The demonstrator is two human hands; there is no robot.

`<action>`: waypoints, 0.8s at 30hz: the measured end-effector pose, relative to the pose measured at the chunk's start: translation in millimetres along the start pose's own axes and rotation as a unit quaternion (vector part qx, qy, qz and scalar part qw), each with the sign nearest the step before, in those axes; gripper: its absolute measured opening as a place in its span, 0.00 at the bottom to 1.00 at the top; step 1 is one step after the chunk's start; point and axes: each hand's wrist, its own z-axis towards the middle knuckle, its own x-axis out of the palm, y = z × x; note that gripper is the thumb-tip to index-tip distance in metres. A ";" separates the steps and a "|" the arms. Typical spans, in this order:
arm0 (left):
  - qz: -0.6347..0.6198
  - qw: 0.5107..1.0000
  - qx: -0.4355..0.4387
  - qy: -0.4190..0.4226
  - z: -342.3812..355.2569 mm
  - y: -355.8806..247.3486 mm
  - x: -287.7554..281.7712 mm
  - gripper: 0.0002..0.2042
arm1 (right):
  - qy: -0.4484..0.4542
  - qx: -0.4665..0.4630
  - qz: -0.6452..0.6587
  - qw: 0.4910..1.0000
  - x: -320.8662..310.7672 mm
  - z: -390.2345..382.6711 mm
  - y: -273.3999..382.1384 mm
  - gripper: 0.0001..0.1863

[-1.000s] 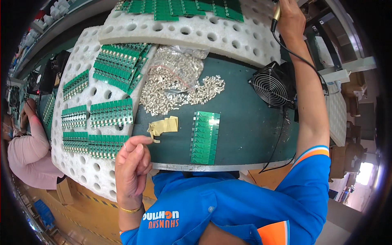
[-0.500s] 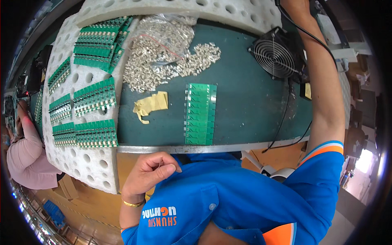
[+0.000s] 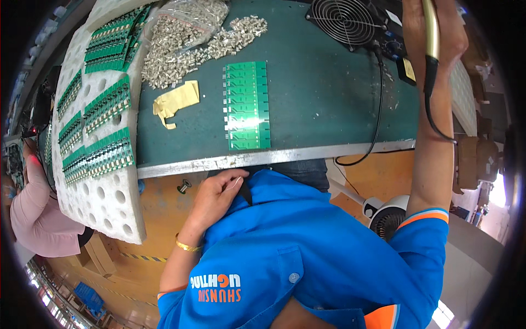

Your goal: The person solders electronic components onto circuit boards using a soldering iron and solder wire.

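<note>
My left hand (image 3: 218, 198) is closed on a thin pale wire, held against my blue shirt just below the table's front edge. My right hand (image 3: 449, 38) grips a soldering iron (image 3: 430, 30) with a gold handle and black cable at the upper right. A green circuit-board strip (image 3: 246, 104) lies alone on the dark mat (image 3: 318, 104), beside a crumpled yellow piece (image 3: 178, 98). Behind them is a loose pile of small metallic parts (image 3: 235, 35), partly under a clear bag (image 3: 186, 19).
A perforated foam board (image 3: 104, 208) at left bears several populated board strips (image 3: 107, 104). A black fan (image 3: 345, 22) stands at the back right near a black cable (image 3: 378, 104). A co-worker (image 3: 41, 214) in pink sits at far left. A white appliance (image 3: 386, 214) is under the table.
My left hand has moved from beside the foam board to below the table edge. My right hand with the iron has shifted rightward. The bench appears higher in the picture as the view shifted.
</note>
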 end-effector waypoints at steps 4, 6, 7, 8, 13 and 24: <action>0.259 0.954 0.104 -0.107 10.0 3.8 24.0 0.09 | -0.004 0.018 -0.013 1.000 -22.8 -21.3 19.5 0.07; 0.328 0.927 0.137 -0.117 16.5 9.4 30.2 0.08 | -0.009 0.012 -0.047 0.999 -29.4 -31.1 26.4 0.08; 0.391 0.896 0.169 -0.126 21.2 11.6 32.9 0.07 | -0.012 0.011 -0.053 0.998 -32.5 -35.0 29.0 0.08; 0.398 0.892 0.176 -0.120 25.6 11.5 35.5 0.08 | -0.019 0.040 -0.027 0.999 -34.4 -38.5 31.4 0.08; 0.375 0.888 0.257 -0.075 57.7 21.2 43.9 0.11 | -0.025 0.062 0.003 0.998 -46.8 -44.7 38.6 0.08; 0.430 0.872 0.233 -0.004 97.5 34.2 70.6 0.20 | -0.002 0.096 0.110 0.989 -52.4 -60.2 78.0 0.17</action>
